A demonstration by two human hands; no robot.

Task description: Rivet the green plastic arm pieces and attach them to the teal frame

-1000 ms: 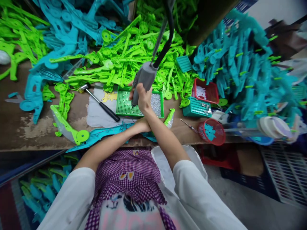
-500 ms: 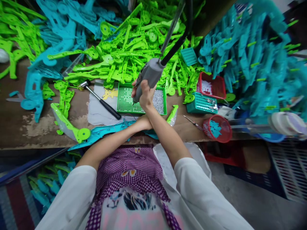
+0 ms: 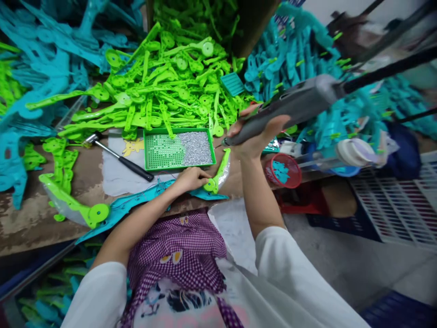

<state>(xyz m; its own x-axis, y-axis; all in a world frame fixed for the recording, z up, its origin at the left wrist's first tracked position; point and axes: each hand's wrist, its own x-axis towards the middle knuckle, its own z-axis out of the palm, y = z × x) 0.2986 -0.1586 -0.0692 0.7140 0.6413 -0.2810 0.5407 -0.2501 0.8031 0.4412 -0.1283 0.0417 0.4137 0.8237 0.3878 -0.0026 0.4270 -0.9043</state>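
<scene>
In my right hand is a grey electric screwdriver, gripped with its tip pointing left, raised above the table's right part. My left hand lies over a long blue plastic part near the table's front edge. Its fingers are pressed together beside the disc of a green plastic arm at the part's right end; what is between the fingertips is hidden. Another green arm with a disc sits at the blue part's left end. Just behind my left hand stands a green tray holding many small silvery pieces.
A hammer lies on a grey cloth. Heaps of green parts and blue parts rise behind. At the right are a red basket of small blue pieces and a clear jar with a white lid.
My right hand has swung the screwdriver from over the tray to the right, tilting it nearly level. My left hand, formerly hidden behind my right forearm, now shows. The view has shifted rightward.
</scene>
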